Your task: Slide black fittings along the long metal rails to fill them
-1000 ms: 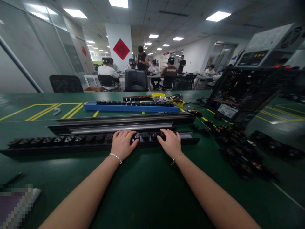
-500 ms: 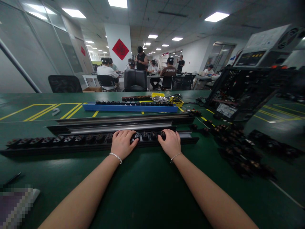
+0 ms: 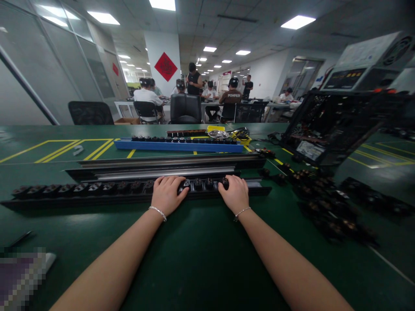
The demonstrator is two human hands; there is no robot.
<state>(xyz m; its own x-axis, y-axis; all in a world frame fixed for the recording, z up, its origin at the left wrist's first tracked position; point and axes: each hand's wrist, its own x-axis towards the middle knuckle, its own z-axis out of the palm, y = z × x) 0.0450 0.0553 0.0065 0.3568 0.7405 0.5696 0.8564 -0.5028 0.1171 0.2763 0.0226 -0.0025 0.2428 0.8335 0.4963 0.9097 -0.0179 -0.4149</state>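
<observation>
A long black channel [image 3: 97, 200] lies crosswise on the green table, with several black socket modules [image 3: 80, 188] in a row inside it. My left hand [image 3: 167, 194] is closed over the row, thumb and fingers around a module [image 3: 185, 184]; the parts under the palm are hidden. Farther right along the channel, my right hand [image 3: 235, 192] pinches another black module [image 3: 225, 183] between thumb and fingers. Two modules [image 3: 204, 184] stand between my hands. At its right end the channel's bare inside [image 3: 254, 184] shows.
Behind lie more black channels [image 3: 175, 162] and a blue channel [image 3: 178, 147] filled with parts. Loose black modules [image 3: 324, 203] are piled at right, near an open computer case [image 3: 337, 125]. A pen [image 3: 21, 238] lies at left. People sit at a far table.
My right hand has slid slightly right along the channel with its module, widening the gap to its neighbour. The left hand stays in place. The view has shifted a little.
</observation>
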